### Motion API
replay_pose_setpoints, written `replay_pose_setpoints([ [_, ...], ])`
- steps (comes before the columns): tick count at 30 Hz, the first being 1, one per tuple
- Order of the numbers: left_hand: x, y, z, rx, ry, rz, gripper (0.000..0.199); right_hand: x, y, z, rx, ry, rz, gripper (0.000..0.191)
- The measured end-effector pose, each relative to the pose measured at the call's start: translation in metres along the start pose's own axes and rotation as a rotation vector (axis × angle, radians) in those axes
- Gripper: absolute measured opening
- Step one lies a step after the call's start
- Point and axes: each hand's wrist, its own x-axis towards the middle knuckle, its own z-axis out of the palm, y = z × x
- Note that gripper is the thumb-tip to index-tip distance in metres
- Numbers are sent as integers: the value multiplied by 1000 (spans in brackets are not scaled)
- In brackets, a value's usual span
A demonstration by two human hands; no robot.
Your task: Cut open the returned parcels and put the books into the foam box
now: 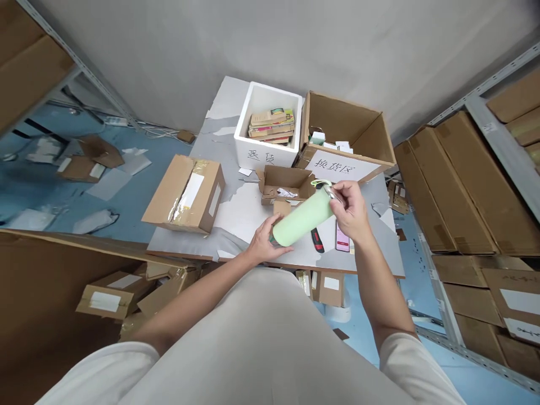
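A pale green bottle (302, 218) in a sleeve is tilted above the table, its capped end up to the right. My left hand (268, 242) is closed around its lower end. At the top, my right hand (351, 209) grips the metal carabiner (331, 193) beside a green strap loop. Behind the bottle stands a small open cardboard box (283, 177) with crumpled white paper inside. Below the bottle lie a black and red box cutter (317, 241) and a phone (342, 237) with a lit pink screen.
On the table (248, 211) stand a taped carton (189, 194) at left, a white foam box (266, 156) holding books, and a large open cardboard box (350, 121) with small packages. Shelves with cartons (459, 185) flank the right. A large cardboard bin (46, 253) sits left of me.
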Motion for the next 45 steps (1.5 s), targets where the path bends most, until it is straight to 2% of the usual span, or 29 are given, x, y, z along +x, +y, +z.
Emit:
replay_pose_setpoints([
  [2,1,14,-2,-182,58,-55,90,6,1,2,117,-2,50,31],
  [4,0,25,-4,-399,40,-130,83,10,3,2,268,-28,62,46],
  [7,-5,38,-7,-778,-139,-249,77,11,8,3,459,-60,58,61],
  [9,-9,44,-7,-975,-244,-316,75,8,12,5,560,-109,108,61],
  [11,-14,48,-6,-1081,-311,-366,74,6,15,10,629,-154,193,55],
  [14,-21,46,-1,-1073,-298,-413,72,3,18,19,637,-127,277,51],
  [19,-26,37,5,-936,-106,-382,66,2,18,27,575,-92,306,53],
  [23,-28,37,4,-849,-94,-336,67,2,19,28,562,-95,307,52],
  [28,-31,40,4,-761,-17,-380,92,1,21,34,576,-66,313,50],
  [31,-29,42,3,-705,43,-433,75,2,19,35,565,-55,277,57],
  [34,-26,44,-1,-832,25,-445,60,4,17,31,536,-126,225,73],
  [39,-25,44,-3,-1118,-113,-582,58,7,16,25,645,-275,189,83],
  [42,-26,43,0,-1182,-111,-616,57,8,19,24,664,-295,210,88],
  [45,-27,44,2,-1199,-100,-643,59,9,23,27,606,-268,259,82],
])
